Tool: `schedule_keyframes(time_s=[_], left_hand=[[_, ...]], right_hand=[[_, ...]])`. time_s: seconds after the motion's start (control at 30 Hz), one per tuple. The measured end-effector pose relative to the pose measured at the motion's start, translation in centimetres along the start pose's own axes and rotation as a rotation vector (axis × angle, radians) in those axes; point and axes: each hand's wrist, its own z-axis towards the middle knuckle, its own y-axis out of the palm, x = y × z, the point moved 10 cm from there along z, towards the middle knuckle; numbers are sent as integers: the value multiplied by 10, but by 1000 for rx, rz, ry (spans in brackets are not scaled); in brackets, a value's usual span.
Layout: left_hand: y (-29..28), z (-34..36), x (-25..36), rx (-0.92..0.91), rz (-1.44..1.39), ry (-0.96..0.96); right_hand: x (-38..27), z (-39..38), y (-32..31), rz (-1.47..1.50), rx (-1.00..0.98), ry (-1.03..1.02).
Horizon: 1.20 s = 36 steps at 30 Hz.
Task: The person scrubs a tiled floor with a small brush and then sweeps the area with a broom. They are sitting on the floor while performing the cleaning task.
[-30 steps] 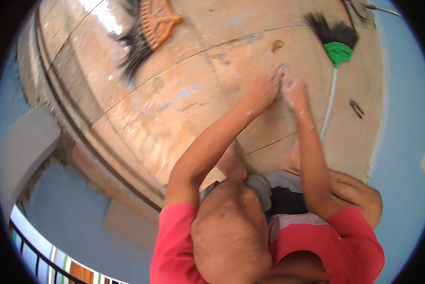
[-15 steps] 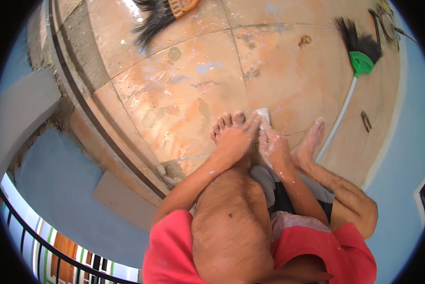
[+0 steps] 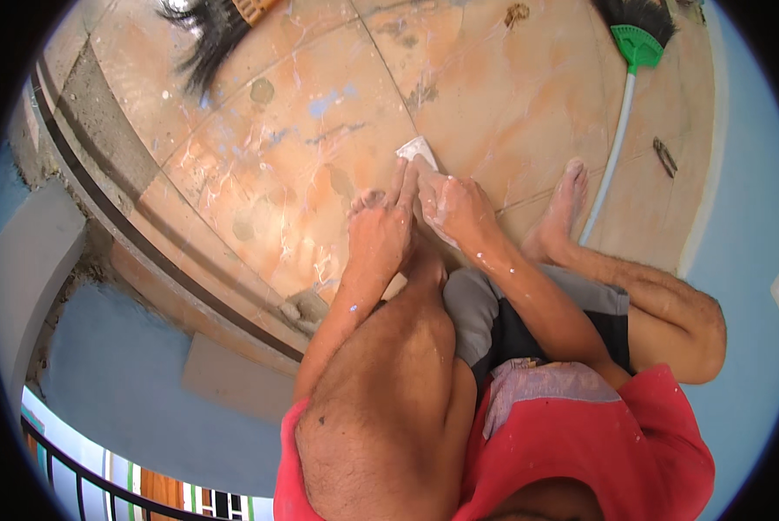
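Observation:
My right hand [image 3: 466, 211] is closed on a flat, whitish-grey strip [image 3: 417, 151], its far end smeared white. I cannot make out its exact kind. The strip slants from beneath the right fingers up toward the left, above the floor tiles. Beside it, my left hand [image 3: 381, 233] has its index and middle fingers stretched out, their tips at the strip's white end. The other left fingers are partly hidden above my left foot [image 3: 368, 200]. White specks dot both hands and forearms.
A green-headed broom [image 3: 637, 45] leans along the right, near pliers [image 3: 664, 157] on the floor. Another black-bristled broom [image 3: 214, 39] lies at the far left. My right foot [image 3: 563, 208] rests on the paint-stained tiles [image 3: 302, 165]. A blue wall [image 3: 745, 217] bounds the right side.
Both hands have shifted left and slightly farther out with the strip, and more of it shows now. The view has also moved, with both brooms appearing higher and farther left.

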Motion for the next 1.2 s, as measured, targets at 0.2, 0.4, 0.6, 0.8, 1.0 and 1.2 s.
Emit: schedule_keyframes(time_s=[0.2,0.4,0.6,0.8,1.0,1.2], left_hand=[[16,5,9,-71,-18,-11],[5,13,25,3,341,163],[-7,49,14,-95,-182,31],[8,39,18,7,-146,79],[6,28,28,45,-75,127],[10,39,19,-73,-141,89]], right_hand=[[11,-3,-7,-59,40,2],[19,3,-18,-79,49,63],[19,18,-33,-98,135,68],[17,10,-31,-198,76,88],[17,13,-34,-222,84,53],[15,15,-35,-232,69,66]])
